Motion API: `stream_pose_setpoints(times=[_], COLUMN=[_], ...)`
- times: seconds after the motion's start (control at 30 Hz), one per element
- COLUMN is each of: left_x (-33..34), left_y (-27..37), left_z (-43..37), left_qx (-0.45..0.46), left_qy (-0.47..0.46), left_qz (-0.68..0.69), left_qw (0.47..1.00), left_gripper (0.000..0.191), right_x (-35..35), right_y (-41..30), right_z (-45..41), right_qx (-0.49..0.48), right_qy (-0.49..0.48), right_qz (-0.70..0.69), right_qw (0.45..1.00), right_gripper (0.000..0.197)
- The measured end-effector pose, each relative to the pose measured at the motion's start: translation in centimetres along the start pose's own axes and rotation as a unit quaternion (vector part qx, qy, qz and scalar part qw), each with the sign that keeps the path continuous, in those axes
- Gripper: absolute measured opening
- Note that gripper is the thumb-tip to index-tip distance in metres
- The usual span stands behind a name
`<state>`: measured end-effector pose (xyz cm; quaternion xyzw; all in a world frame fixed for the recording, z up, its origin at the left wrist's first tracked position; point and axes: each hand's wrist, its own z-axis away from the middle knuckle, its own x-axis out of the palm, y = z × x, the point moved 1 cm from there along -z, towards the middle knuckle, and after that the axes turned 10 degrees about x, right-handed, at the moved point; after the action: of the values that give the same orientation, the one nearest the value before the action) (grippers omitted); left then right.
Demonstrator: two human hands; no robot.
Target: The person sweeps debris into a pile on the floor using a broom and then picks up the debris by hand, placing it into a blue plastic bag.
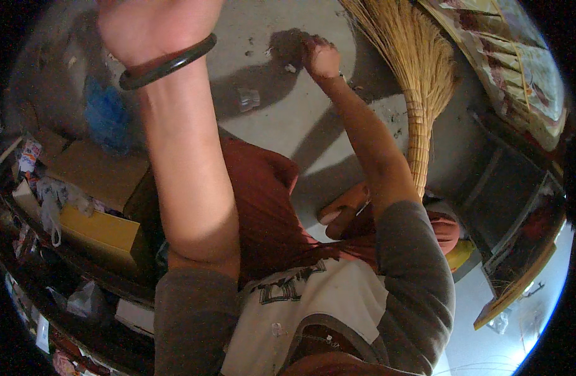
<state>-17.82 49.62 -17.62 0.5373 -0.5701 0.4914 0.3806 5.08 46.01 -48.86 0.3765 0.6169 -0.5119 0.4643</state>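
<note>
My left hand (161,28) is raised close to the camera at the top edge. Its fingers are cut off by the frame, so what it holds is hidden; a dark bangle (170,63) rings the wrist. Low over the concrete floor (250,136), my right hand (324,57) has its fingers curled down. Shadow hides whether anything is in them. Beside it lie a small pale scrap (290,68) and dark bits of debris. A clear plastic cup (249,98) rests on the floor to its left. The straw broom (419,94) is right of my right forearm, bristles towards the top.
On the left are a blue plastic bag (107,115), a cardboard box (99,164) and dark shelves (81,263) bearing a yellow box (99,230). A dark framed piece of furniture (504,202) stands at right, below a patterned, plastic-covered item (523,70). My sandalled foot (346,209) is under me.
</note>
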Motion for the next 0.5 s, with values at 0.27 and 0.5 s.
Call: stream_pose_setpoints(times=[0.27, 0.5], left_x=[-1.0, -0.1], left_y=[1.2, 0.8], left_z=[-0.1, 0.1], left_qx=[0.006, 0.004], left_qy=[-0.033, 0.022], left_qz=[-0.017, 0.003], left_qw=[0.999, 1.0], left_gripper=[0.051, 0.056], right_x=[0.0, 0.7], right_y=[-2.9, -2.1], right_z=[-4.6, -5.2], right_qx=[-0.155, -0.265], right_qy=[-0.162, -0.071], right_qz=[0.187, 0.002], right_qw=[0.956, 0.962], right_gripper=[0.025, 0.022])
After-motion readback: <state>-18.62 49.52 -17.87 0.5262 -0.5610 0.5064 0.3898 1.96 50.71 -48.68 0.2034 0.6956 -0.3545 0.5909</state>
